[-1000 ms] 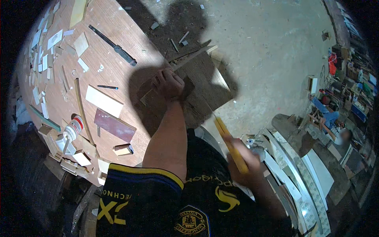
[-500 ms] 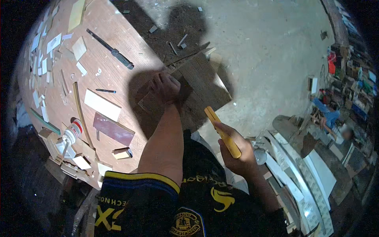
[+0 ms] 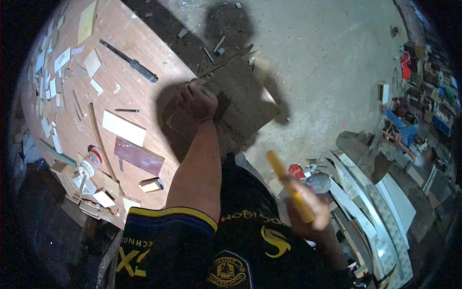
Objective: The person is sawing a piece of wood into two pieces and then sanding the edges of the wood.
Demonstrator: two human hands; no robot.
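Note:
My left hand (image 3: 199, 100) presses on a brown wooden board (image 3: 248, 94) that juts past the table's edge over the floor. Its fingers are curled, gripping near the board's left side. A smaller flat piece overlaps the board, and my shadow darkens that area. Low and to the right, clear of the board, my right hand (image 3: 313, 207) is wrapped around a yellow bar-shaped tool (image 3: 279, 166). Motion smears both this hand and the tool, whose kind I cannot make out.
On the wooden table lie a long dark tool (image 3: 137, 66), a pen (image 3: 127, 110), a white panel (image 3: 124, 128), a maroon panel (image 3: 138, 155) and several offcuts. A white bottle (image 3: 91, 161) stands near left. Long panels (image 3: 358, 204) and a seated person (image 3: 408, 132) are at right.
My right hand has swung down and to the right with the yellow tool, away from the board. The left hand keeps its hold on the board. The view has shifted slightly.

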